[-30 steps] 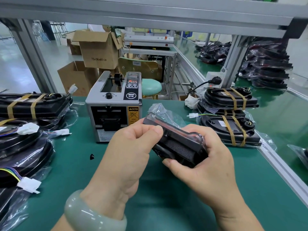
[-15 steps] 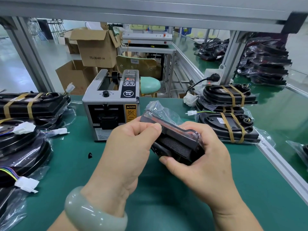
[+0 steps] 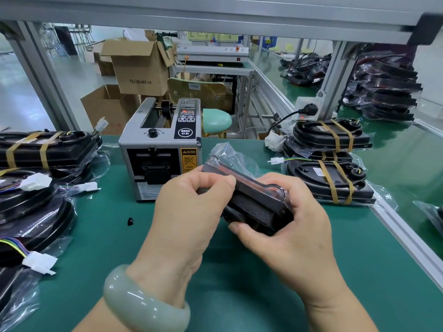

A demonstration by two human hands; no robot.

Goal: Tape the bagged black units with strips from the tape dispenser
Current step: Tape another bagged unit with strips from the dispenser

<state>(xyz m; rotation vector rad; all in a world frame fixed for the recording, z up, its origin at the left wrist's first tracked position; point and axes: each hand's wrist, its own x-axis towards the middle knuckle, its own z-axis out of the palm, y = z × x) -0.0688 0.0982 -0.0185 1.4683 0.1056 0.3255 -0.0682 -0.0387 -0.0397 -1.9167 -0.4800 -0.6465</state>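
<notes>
Nearest the camera, a pale green bangle [image 3: 143, 300] circles the left wrist, and both forearms reach forward over the green table mat [image 3: 239, 295]. The left hand [image 3: 189, 212] shows its back to the camera, with the fingers curled under and the thumb pressed along the upper edge of a small bagged black unit [image 3: 254, 202]. The right hand [image 3: 287, 231] grips the same unit from the other side: its thumb lies along the near lower edge and its fingers wrap over the far right end. The unit is held tilted between the two hands, above the mat, with a mesh face turned towards the camera. The loose end of its clear bag [image 3: 227, 154] sticks up just beyond the left thumb. To the left of the left hand, a small black scrap [image 3: 130, 221] lies on the mat. Further left lie bagged units with white connectors [image 3: 39, 261]. Just beyond the left hand stands the grey tape dispenser [image 3: 160, 149], its front slot facing the person. Beyond the right hand and to its right lie black units [image 3: 330, 178] wrapped with tan tape strips, stacked near the table edge. Beyond the left hand and to its left lies another taped stack [image 3: 36, 149]. Farthest off, behind the dispenser, are cardboard boxes [image 3: 141, 68] and a mint green stool [image 3: 217, 121].
</notes>
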